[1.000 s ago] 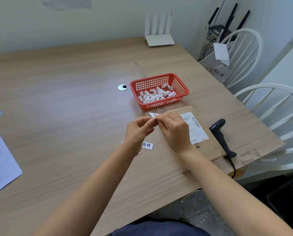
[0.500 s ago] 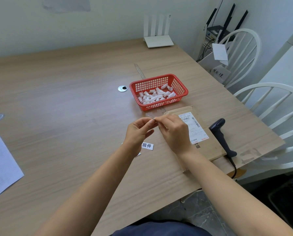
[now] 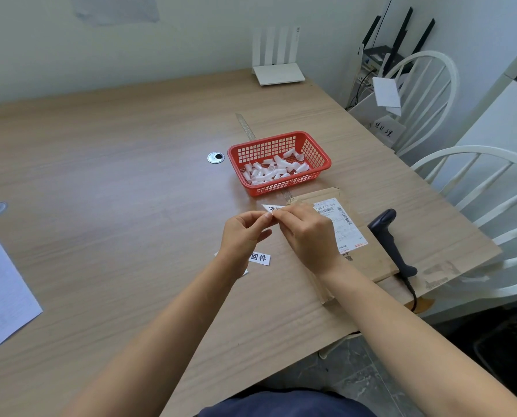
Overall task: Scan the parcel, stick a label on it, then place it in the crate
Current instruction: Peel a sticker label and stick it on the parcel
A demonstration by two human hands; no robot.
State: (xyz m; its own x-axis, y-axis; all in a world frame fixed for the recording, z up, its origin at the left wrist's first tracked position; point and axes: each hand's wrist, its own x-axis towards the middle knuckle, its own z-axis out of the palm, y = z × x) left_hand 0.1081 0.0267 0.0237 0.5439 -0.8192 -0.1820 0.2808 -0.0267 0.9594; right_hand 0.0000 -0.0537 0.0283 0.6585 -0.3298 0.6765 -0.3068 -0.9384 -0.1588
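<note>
- My left hand (image 3: 241, 233) and right hand (image 3: 306, 233) meet fingertip to fingertip, both pinched shut on 1 small white label (image 3: 270, 208).
- The parcel (image 3: 362, 245) lies flat on the table (image 3: 116, 176), under my right hand.
- The scanner (image 3: 391, 240) rests at 3 o'clock, beside the parcel.
- The red basket (image 3: 320, 153) sits at 12 o'clock.
- A second label (image 3: 260, 258) lies at 6 o'clock.

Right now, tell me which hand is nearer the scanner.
Right. The right hand is over the parcel, just left of the scanner. The left hand is farther left, beyond the right; both pinch a small label.
</note>
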